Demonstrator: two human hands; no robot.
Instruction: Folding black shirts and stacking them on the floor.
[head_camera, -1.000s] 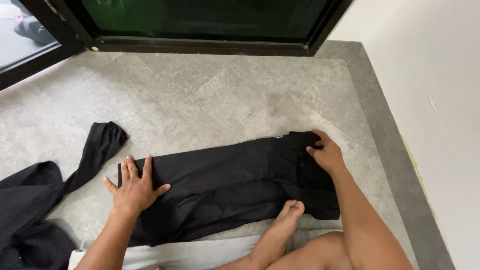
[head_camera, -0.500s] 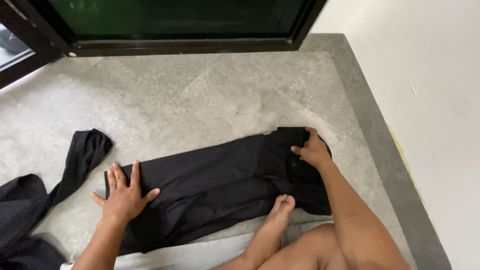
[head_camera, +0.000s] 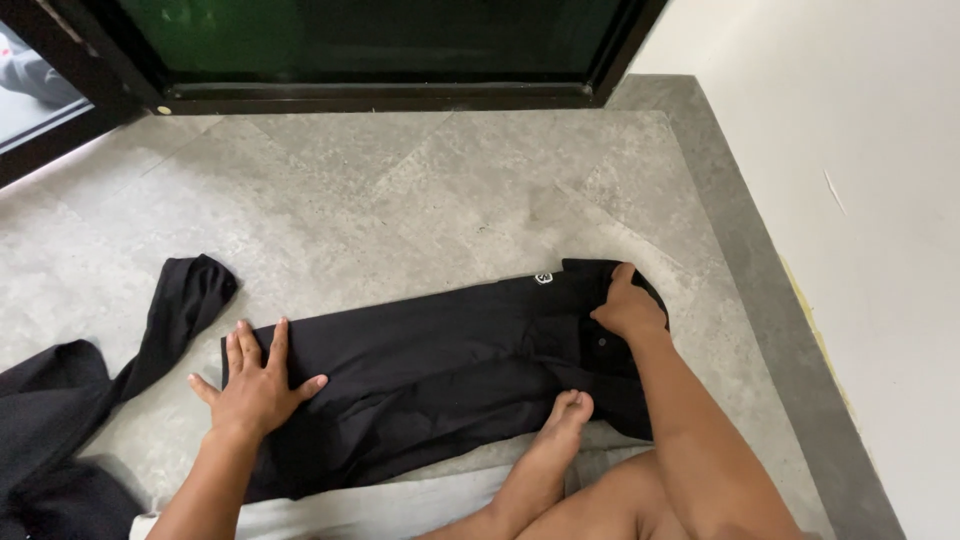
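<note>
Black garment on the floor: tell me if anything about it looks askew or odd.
The black garment lies slanted and rumpled under the left hand and right hand. A foot rests on its near edge. Another dark cloth sits crumpled at left.

We find even, soft daylight across the grey floor (head_camera: 420, 200), with faint shadows only. Focus is sharp throughout (slight wide-angle stretching at the edges); no glare.
</note>
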